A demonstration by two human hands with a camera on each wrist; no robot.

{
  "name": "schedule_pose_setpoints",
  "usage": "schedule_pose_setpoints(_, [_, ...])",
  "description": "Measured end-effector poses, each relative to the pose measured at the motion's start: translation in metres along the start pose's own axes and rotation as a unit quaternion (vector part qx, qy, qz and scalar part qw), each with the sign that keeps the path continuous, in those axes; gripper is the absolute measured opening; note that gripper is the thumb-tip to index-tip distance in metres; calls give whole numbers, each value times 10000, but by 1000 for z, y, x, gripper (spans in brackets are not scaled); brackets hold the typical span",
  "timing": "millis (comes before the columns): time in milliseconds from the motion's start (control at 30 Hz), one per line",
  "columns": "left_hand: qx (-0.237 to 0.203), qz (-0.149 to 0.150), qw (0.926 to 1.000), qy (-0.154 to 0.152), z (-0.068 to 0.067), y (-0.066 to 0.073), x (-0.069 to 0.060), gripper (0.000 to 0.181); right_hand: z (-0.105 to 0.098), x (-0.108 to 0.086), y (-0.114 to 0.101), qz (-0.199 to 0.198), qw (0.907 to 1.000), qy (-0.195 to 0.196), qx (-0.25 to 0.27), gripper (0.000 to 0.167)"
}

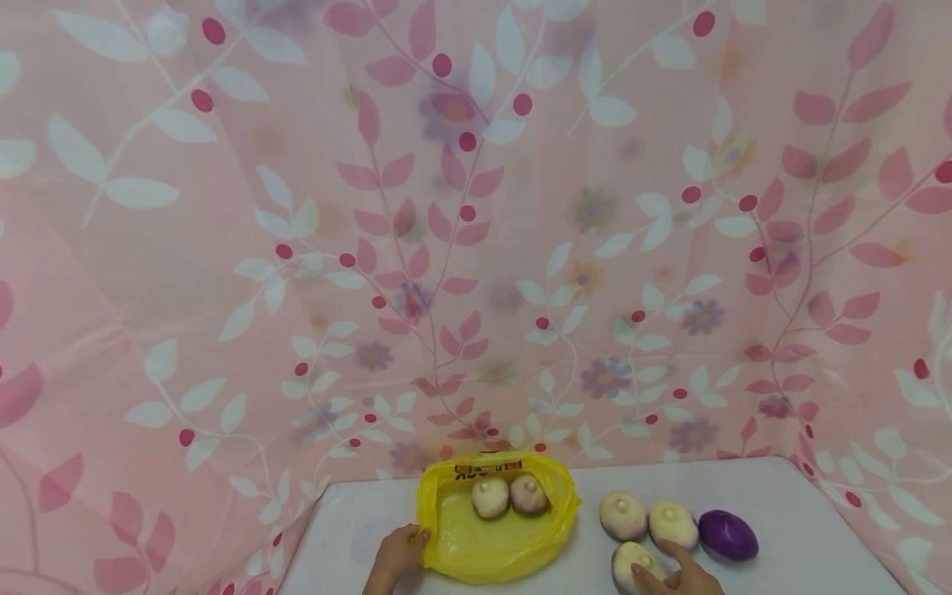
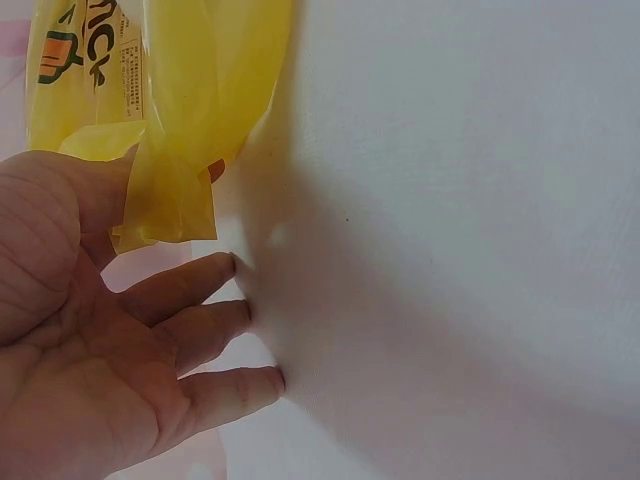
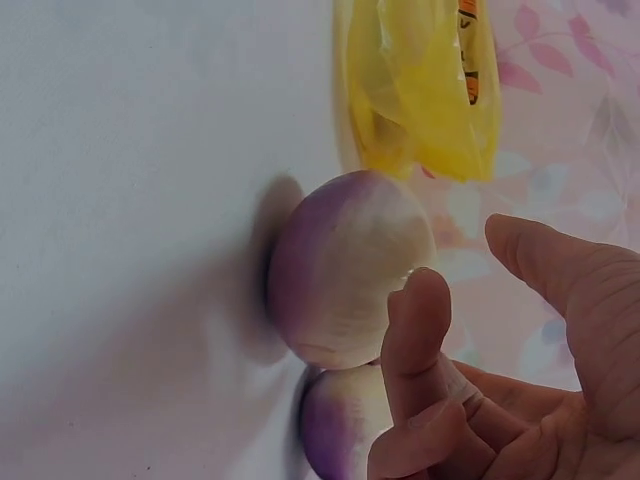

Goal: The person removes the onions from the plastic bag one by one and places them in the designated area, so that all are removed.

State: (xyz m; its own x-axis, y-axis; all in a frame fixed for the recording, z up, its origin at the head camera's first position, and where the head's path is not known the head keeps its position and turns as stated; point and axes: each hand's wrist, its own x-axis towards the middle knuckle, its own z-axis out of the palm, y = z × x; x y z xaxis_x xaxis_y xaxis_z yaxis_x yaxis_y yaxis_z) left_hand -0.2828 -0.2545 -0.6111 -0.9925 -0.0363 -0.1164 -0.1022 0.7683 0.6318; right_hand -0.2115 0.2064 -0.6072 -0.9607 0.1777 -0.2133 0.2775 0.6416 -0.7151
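A yellow plastic bag (image 1: pixel 483 568) lies open on the table, holding two white-purple turnips, left (image 1: pixel 490 499) and right (image 1: pixel 529 496). My left hand (image 1: pixel 397 558) pinches its left edge; in the left wrist view, thumb and forefinger of that hand (image 2: pixel 100 350) grip the yellow film (image 2: pixel 175 190), other fingers spread. My right hand (image 1: pixel 687 575) is over the front turnip (image 1: pixel 630 559), thumb and forefinger apart. Behind it sit two more turnips, left (image 1: pixel 623 514) and right (image 1: pixel 672 524). From the right wrist, a turnip (image 3: pixel 335 270) shows beside the loosely bent hand (image 3: pixel 520 400); contact is unclear.
A glossy purple, egg-shaped object (image 1: pixel 728 535) lies at the right end of the group. The white table (image 1: pixel 803 529) ends at the back against a pink curtain (image 1: pixel 476 330) with a leaf and flower print.
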Motion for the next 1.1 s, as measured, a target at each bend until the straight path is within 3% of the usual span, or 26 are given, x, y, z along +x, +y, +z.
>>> schedule_pose_setpoints(200, [-7, -113, 9999, 13, 1, 1, 1, 27, 2, -5, -13, 1, 9999, 76, 151, 104])
schedule_pose_setpoints(467, [-75, -178, 9998, -28, 1, 1, 1, 27, 5, -6, -28, -216, 9994, 116, 261, 94])
schedule_pose_setpoints(600, [-90, -175, 9998, -66, 1, 0, 1, 27, 6, -7, -35, -218, 9992, 31, 321, 101])
schedule_pose_setpoints(833, [-66, -90, 9999, 9, 0, 1, 0, 26, 14, -6, -45, -358, 9978, 149, 532, 96])
schedule_pose_setpoints(1100, [-67, -257, 9996, -24, 2, 1, 2, 31, 27, 0, -56, -357, 9969, 273, 643, 99])
